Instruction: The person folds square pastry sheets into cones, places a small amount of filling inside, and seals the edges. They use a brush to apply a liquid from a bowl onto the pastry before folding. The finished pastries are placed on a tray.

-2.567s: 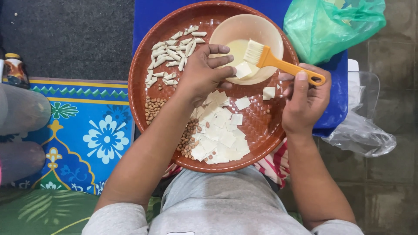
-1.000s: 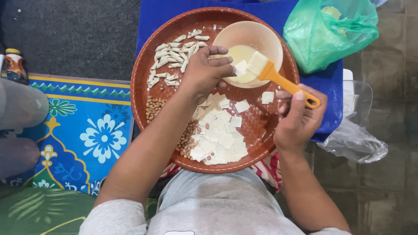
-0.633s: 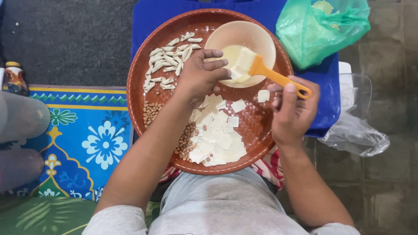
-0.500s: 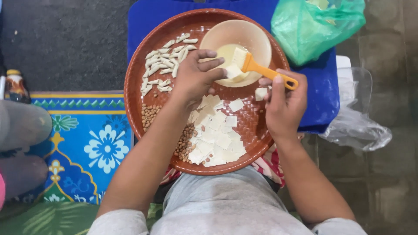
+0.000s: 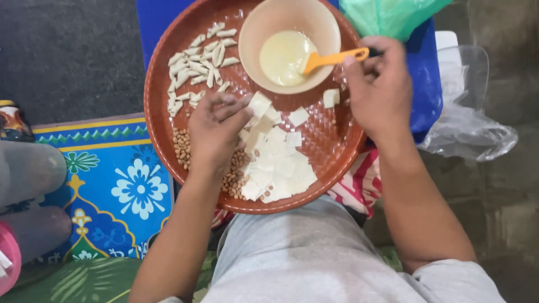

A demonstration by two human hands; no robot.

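L hand (image 5: 216, 132) sits palm-down over the middle of the round brown woven tray (image 5: 163, 143), fingers curled, thumb and forefinger pinched on one small white square wrapper (image 5: 260, 104) at the top edge of the wrapper pile (image 5: 278, 165). R hand (image 5: 379, 84) is closed round the end of an orange-handled brush (image 5: 331, 58); the handle runs roughly left-right w/ a slight tilt, bristle end down in the cream bowl (image 5: 289, 42) and dipped in pale yellowish liquid (image 5: 283, 56). Key relation: the pinched wrapper lies just below and left of the bowl rim, near the brush tip, so brush and wrapper are close, w/ the L hand nearer the pile and the R nearer the bowl. Folded pieces (image 5: 199, 59) are laid out at the tray's upper left, peanuts (image 5: 182, 148) at lower left, partly under the L wrist. Two loose squares lie beside the bowl. Bristles mostly hidden in the liquid; R fingertips hard to make out behind the handle. Green plastic bag (image 5: 387, 17) is cut off at the top edge; a clear bag (image 5: 471, 126) lies at right.
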